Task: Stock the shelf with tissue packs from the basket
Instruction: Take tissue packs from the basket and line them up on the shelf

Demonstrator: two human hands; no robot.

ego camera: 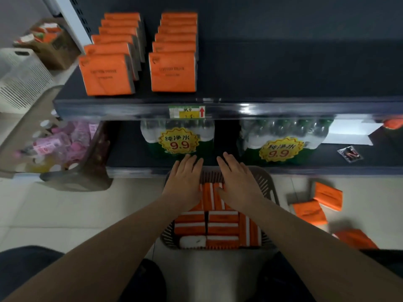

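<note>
The left hand (185,182) and right hand (237,184) cover the far tissue packs (222,216) in the basket (267,184). Whether the palms touch them cannot be told.

On the upper shelf, the print on the front orange packs (173,70) is smeared and unreadable, as is the small print on the price tag (187,112). The water bottle packs (177,138) lose their tops behind the shelf edge.

In the upper left, a cardboard box (54,46) is blurred and its contents are unclear, as are the pink items (54,144) at mid left. A small packet (350,154) at right is too blurred to name.

An orange thing (393,124) is cut off by the right edge. The right forearm partly hides a floor pack (355,238) at lower right.
</note>
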